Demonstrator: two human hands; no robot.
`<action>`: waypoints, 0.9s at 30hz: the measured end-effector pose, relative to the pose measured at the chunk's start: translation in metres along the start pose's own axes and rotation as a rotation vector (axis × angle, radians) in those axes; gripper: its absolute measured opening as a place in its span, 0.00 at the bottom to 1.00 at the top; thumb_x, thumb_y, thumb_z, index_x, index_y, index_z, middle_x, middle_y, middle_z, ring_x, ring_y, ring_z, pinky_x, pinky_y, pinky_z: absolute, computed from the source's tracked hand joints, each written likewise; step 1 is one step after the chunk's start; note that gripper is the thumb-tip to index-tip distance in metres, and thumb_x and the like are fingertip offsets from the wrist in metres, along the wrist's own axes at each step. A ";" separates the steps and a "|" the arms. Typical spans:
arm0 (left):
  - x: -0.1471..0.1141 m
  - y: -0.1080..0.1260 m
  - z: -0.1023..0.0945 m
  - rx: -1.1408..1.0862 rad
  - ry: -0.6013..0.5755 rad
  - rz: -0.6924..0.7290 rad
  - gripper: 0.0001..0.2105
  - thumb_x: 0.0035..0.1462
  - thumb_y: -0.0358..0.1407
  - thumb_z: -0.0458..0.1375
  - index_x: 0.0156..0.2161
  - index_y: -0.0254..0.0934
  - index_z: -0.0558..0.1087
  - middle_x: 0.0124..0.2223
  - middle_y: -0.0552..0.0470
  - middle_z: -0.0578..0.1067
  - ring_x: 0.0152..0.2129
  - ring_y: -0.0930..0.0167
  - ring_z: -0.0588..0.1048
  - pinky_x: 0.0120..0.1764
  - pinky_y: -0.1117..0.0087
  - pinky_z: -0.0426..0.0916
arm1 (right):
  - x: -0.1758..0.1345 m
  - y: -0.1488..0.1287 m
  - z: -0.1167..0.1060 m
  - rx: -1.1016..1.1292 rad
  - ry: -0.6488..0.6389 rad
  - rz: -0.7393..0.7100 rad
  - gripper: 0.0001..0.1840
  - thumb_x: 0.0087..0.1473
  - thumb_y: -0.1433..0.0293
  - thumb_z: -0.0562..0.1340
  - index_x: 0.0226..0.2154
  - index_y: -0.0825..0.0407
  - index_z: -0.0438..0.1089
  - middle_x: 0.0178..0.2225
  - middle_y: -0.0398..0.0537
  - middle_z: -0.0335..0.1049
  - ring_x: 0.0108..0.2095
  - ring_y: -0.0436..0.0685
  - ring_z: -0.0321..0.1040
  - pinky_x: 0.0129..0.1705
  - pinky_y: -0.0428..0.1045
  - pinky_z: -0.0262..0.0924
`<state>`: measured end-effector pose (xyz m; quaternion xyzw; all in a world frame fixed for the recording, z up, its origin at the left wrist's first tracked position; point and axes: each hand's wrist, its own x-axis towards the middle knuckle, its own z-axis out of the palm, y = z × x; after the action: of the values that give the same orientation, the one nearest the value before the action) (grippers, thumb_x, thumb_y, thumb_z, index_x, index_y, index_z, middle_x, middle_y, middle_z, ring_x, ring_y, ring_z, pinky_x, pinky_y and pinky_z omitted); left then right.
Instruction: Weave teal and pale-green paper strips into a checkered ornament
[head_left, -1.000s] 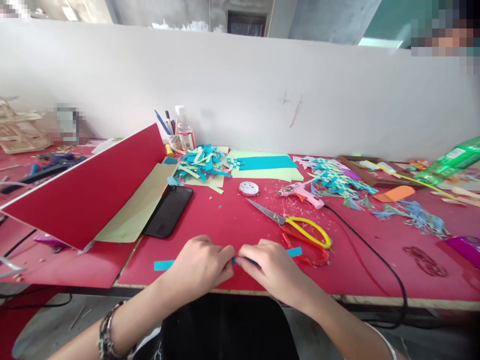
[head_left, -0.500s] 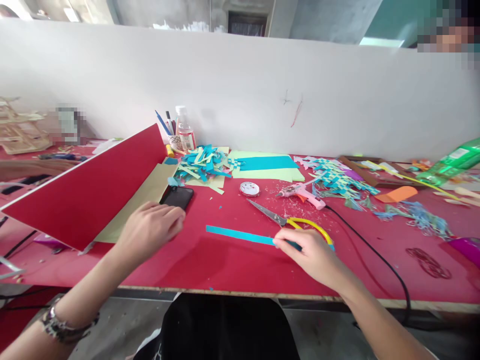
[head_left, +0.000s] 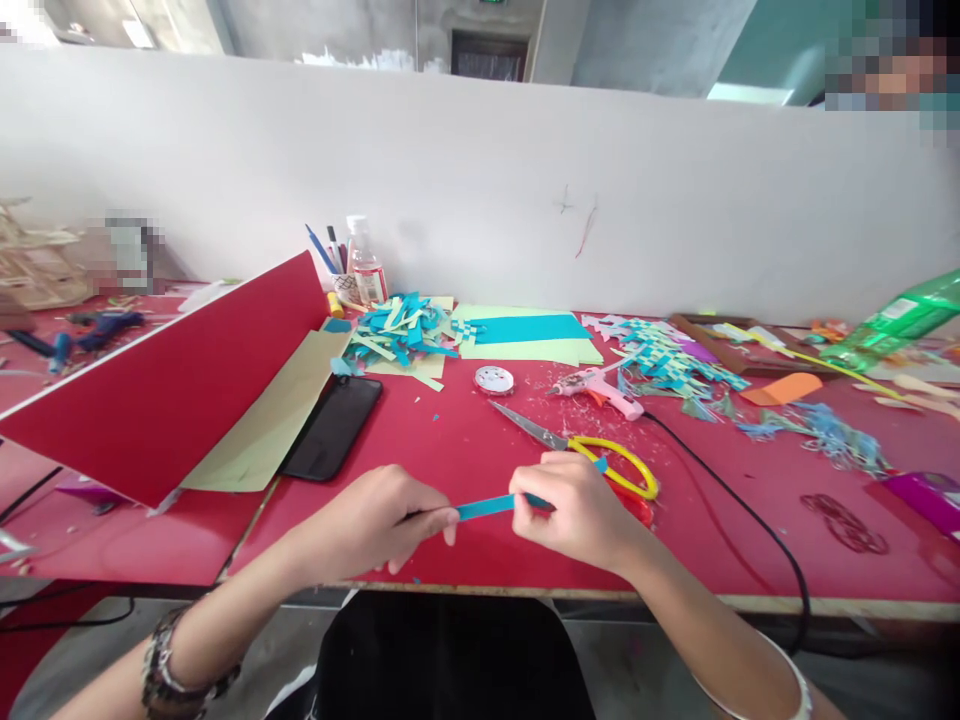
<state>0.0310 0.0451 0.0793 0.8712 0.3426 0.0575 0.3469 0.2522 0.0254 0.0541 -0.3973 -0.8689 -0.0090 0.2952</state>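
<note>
A blue paper strip (head_left: 486, 507) is stretched between my two hands above the front of the red table. My left hand (head_left: 382, 520) pinches its left end between thumb and fingers. Closed round the strip further right is my right hand (head_left: 574, 510), with a short blue end showing past the knuckles. Just behind the right hand lie scissors (head_left: 615, 465) with yellow handles, partly covered by it, blades pointing away to the left. A black phone (head_left: 334, 425) rests behind my left hand, partly on a pale paper sheet (head_left: 262, 430).
A pink glue gun (head_left: 600, 388) with a black cable lies behind the scissors, near a small round lid (head_left: 494, 380). Blue and pale-green strips (head_left: 401, 330) are heaped at the back. A red board (head_left: 187, 370) stands at left; a green bottle (head_left: 892, 320) leans at right.
My left hand has come right and nearer, and now grips the strip's left end, uncovering the phone. My right hand has shifted slightly left, its fingers more curled round the strip.
</note>
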 end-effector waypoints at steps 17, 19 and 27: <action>-0.017 -0.013 -0.017 0.125 -0.023 -0.091 0.17 0.59 0.38 0.43 0.29 0.37 0.72 0.17 0.57 0.70 0.14 0.78 0.68 0.21 0.80 0.56 | -0.022 0.025 -0.024 -0.176 0.139 0.140 0.09 0.52 0.70 0.54 0.37 0.53 0.66 0.33 0.50 0.68 0.35 0.54 0.63 0.38 0.49 0.56; -0.014 -0.007 -0.015 0.133 -0.036 -0.040 0.18 0.59 0.36 0.43 0.24 0.36 0.70 0.18 0.57 0.70 0.14 0.78 0.67 0.21 0.80 0.55 | -0.010 0.007 -0.019 -0.130 0.017 0.045 0.14 0.52 0.65 0.56 0.41 0.52 0.65 0.39 0.52 0.67 0.41 0.57 0.62 0.46 0.53 0.53; -0.001 -0.002 -0.001 0.314 0.209 0.180 0.09 0.55 0.29 0.49 0.38 0.38 0.70 0.32 0.54 0.74 0.27 0.75 0.70 0.29 0.78 0.59 | 0.008 -0.020 -0.002 0.163 -0.322 0.106 0.10 0.57 0.67 0.52 0.30 0.51 0.67 0.25 0.42 0.69 0.26 0.49 0.63 0.29 0.45 0.51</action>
<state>0.0289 0.0461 0.0789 0.9309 0.3022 0.1242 0.1631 0.2345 0.0169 0.0642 -0.4137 -0.8805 0.1407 0.1836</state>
